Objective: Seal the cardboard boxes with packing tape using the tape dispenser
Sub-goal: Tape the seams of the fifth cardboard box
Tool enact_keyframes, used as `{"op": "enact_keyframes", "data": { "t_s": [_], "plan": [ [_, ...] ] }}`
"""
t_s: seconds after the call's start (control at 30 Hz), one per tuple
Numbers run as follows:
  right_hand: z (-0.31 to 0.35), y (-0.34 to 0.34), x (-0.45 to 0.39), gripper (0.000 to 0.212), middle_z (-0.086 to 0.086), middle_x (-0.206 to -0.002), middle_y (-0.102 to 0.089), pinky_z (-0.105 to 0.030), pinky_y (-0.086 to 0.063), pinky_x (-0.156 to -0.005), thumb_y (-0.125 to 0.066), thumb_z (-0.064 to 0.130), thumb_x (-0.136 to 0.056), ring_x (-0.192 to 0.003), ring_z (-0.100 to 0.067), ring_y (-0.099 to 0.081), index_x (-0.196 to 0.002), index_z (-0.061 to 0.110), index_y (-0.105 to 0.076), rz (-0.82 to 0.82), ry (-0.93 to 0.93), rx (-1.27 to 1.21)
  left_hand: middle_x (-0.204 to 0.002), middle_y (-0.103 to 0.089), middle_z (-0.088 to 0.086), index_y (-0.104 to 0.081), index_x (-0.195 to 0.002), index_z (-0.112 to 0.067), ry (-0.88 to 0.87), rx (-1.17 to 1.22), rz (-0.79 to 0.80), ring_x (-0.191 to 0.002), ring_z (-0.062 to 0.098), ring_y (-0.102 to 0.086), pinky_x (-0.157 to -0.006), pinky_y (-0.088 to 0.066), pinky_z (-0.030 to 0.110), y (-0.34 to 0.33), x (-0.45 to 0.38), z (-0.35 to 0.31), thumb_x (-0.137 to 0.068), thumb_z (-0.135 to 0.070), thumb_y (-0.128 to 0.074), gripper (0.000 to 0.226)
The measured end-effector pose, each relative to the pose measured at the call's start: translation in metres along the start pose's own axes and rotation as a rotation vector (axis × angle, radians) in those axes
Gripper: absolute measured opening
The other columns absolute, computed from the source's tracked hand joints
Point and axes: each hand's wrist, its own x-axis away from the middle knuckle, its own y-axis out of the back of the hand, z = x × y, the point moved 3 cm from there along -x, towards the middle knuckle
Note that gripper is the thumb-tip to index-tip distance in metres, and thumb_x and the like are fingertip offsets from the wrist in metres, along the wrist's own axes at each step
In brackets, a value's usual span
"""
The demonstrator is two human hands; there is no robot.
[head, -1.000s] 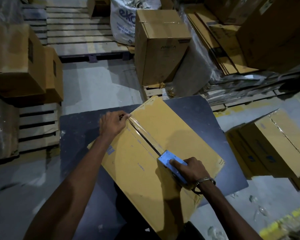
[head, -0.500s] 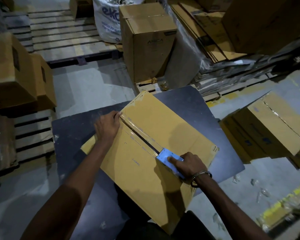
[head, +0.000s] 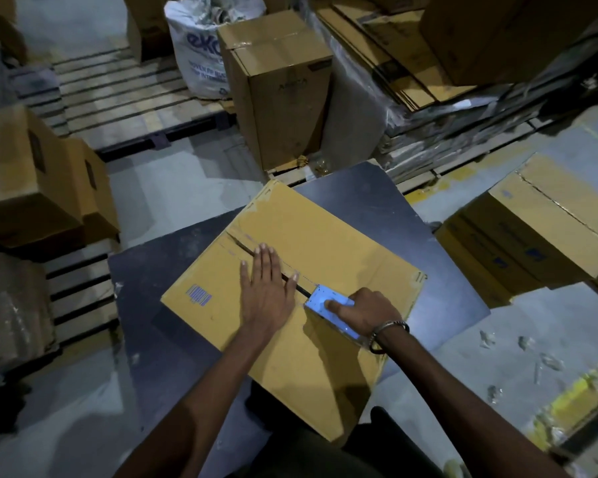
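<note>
A brown cardboard box lies on a dark table, its top flaps meeting in a centre seam with clear tape along it. My left hand presses flat on the taped seam near the box's middle, fingers straight. My right hand grips the blue tape dispenser, which sits on the seam just right of my left hand, toward the near end of the box.
A tall sealed box stands on a pallet beyond the table, with a white sack behind it. Stacked boxes sit at the left, flat cardboard at the back right, and another box on the floor right.
My left hand slid from the far end of the seam toward the middle and now lies flat on the tape. The dispenser stayed near the box's near end.
</note>
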Motion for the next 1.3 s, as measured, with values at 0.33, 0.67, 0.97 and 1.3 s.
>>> {"op": "enact_keyframes", "data": {
  "t_s": [0.33,0.67,0.97,1.3],
  "plan": [
    [-0.005,0.003,0.007,0.062,-0.003,-0.062,-0.046,-0.031,-0.027,-0.049,-0.063,0.071,-0.088,-0.058,-0.027,-0.049,-0.059,0.021,-0.042,-0.005,0.053,-0.017,-0.176,0.004,0.010,0.003,-0.167,-0.007,0.038,-0.001,0.084,-0.164,0.023,0.002,-0.131,-0.003,0.052,-0.003,0.002,-0.004,-0.107,-0.064,-0.002,0.082],
    [-0.043,0.009,0.020,0.058,-0.008,-0.090,-0.060,-0.033,-0.043,-0.068,-0.058,0.077,-0.085,-0.083,-0.032,-0.061,-0.069,0.023,-0.048,0.017,0.039,0.007,-0.177,0.003,0.007,0.002,-0.168,-0.009,0.044,-0.004,0.084,-0.163,0.021,0.002,-0.131,-0.002,0.051,-0.007,0.002,-0.003,-0.107,-0.064,-0.001,0.082],
    [-0.072,0.015,0.037,0.058,-0.003,-0.079,-0.059,-0.032,-0.039,-0.062,-0.057,0.079,-0.083,-0.078,-0.029,-0.062,-0.065,0.024,-0.048,0.006,0.023,-0.030,-0.177,0.006,0.007,0.005,-0.168,-0.010,0.046,0.008,0.104,-0.163,0.020,0.003,-0.131,0.001,0.050,-0.003,0.003,-0.004,-0.106,-0.064,0.003,0.082],
    [-0.127,0.018,0.056,0.068,-0.005,-0.068,-0.061,-0.034,-0.042,-0.058,-0.057,0.082,-0.077,-0.067,-0.023,-0.062,-0.064,0.015,-0.060,-0.026,0.010,-0.064,-0.176,0.012,0.005,0.011,-0.167,-0.013,0.047,0.023,0.117,-0.163,0.018,0.009,-0.131,0.003,0.050,-0.005,0.002,-0.004,-0.100,-0.070,0.012,0.088]
  ]
}}
